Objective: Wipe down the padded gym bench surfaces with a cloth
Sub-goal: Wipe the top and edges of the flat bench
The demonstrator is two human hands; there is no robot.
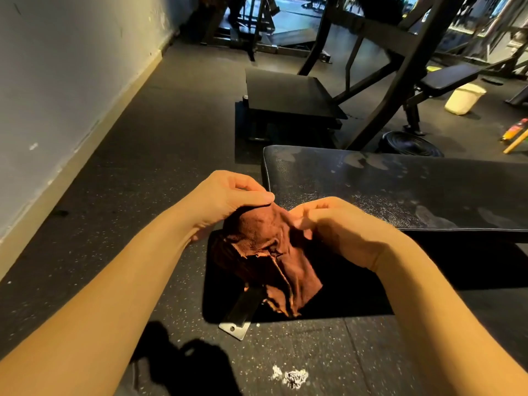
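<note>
A rust-brown cloth (268, 252) hangs crumpled between both hands, in front of the near corner of a black padded bench (400, 190). My left hand (228, 198) pinches the cloth's top edge from the left. My right hand (337, 227) grips its upper right part with curled fingers. The bench pad runs off to the right, and pale dusty smears show on its surface. The cloth hangs over the floor and the bench's metal foot (240, 315), just short of the pad.
A white wall (57, 95) runs along the left. Ahead stand a low black platform (288, 95) and black machine frames (405, 67). Another padded bench (448, 77), a cream bucket (464, 98) and a weight plate (408, 144) sit at the right. White debris (291, 377) lies on the floor.
</note>
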